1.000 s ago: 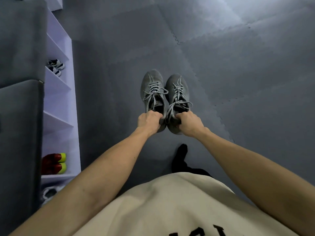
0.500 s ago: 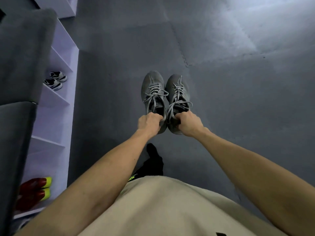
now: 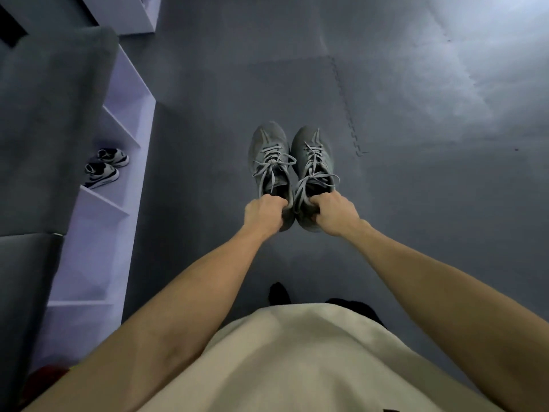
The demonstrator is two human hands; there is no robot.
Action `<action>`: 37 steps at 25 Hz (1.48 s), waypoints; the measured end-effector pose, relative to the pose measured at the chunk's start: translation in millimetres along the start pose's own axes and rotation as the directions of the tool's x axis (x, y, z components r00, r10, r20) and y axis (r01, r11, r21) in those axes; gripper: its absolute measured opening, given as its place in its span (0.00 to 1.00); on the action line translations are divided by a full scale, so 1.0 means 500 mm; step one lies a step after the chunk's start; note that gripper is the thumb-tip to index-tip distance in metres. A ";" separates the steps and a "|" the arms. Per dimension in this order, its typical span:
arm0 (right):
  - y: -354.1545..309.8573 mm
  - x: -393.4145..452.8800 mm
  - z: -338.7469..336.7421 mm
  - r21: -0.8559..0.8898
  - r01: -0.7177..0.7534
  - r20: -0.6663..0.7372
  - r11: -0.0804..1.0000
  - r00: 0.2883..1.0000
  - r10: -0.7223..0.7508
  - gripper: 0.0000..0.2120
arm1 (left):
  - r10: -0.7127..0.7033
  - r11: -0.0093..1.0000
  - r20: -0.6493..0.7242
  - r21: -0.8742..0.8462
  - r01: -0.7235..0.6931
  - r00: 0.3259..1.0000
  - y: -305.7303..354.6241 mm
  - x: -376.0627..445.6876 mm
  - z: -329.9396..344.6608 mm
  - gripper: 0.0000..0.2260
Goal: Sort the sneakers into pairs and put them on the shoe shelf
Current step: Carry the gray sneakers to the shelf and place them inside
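Two grey lace-up sneakers hang side by side above the floor, toes pointing away from me. My left hand (image 3: 263,214) grips the heel collar of the left grey sneaker (image 3: 269,153). My right hand (image 3: 334,214) grips the heel collar of the right grey sneaker (image 3: 312,157). The white shoe shelf (image 3: 98,203) stands at the left, its compartments open toward the floor. A black-and-white pair of sneakers (image 3: 105,166) sits in an upper compartment. A red sneaker (image 3: 44,379) shows partly at the shelf's bottom, behind my left arm.
Dark grey foam floor mats (image 3: 416,173) cover the ground ahead and to the right. A grey upholstered block (image 3: 44,129) stands left of the shelf. My black-socked feet (image 3: 279,294) are below the held shoes.
The view has swung so the shelf sits further right and higher in frame. Both hands keep holding the grey sneakers in the same pose.
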State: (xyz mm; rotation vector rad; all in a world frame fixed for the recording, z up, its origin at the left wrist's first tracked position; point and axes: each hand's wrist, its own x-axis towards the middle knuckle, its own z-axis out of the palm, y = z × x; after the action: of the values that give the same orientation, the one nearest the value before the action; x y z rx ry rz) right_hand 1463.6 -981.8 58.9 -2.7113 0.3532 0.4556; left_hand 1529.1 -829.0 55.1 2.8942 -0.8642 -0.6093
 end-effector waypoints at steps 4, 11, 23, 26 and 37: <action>-0.058 0.187 -0.071 -0.054 0.109 0.056 0.993 0.993 -0.106 0.06 | -0.099 0.995 -0.058 -0.010 0.099 0.993 -0.088 0.126 -0.081 0.08; -0.184 0.508 -0.138 -0.122 0.460 0.239 0.879 0.873 -0.424 0.07 | -0.468 0.881 -0.110 -0.134 0.453 0.877 -0.231 0.274 -0.140 0.05; -0.494 0.657 -0.115 0.000 0.941 0.550 0.337 0.281 -0.786 0.08 | -0.962 0.211 0.079 -0.391 0.896 0.262 -0.336 0.181 -0.172 0.08; -0.575 0.623 -0.068 0.032 0.971 0.575 0.236 0.175 -0.799 0.09 | -0.976 0.110 0.123 -0.425 0.899 0.177 -0.380 0.115 -0.149 0.05; -0.856 0.601 0.205 -0.062 0.989 0.650 0.135 0.142 -0.746 0.08 | -0.971 -0.032 0.218 -0.537 0.843 0.102 -0.672 -0.002 0.030 0.03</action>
State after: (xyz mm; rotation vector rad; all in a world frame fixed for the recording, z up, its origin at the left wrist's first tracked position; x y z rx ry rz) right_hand 1840.2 -610.2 -4.8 -2.3859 -1.8016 0.8316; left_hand 1695.4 -545.2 -14.7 2.3746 1.3707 -0.3620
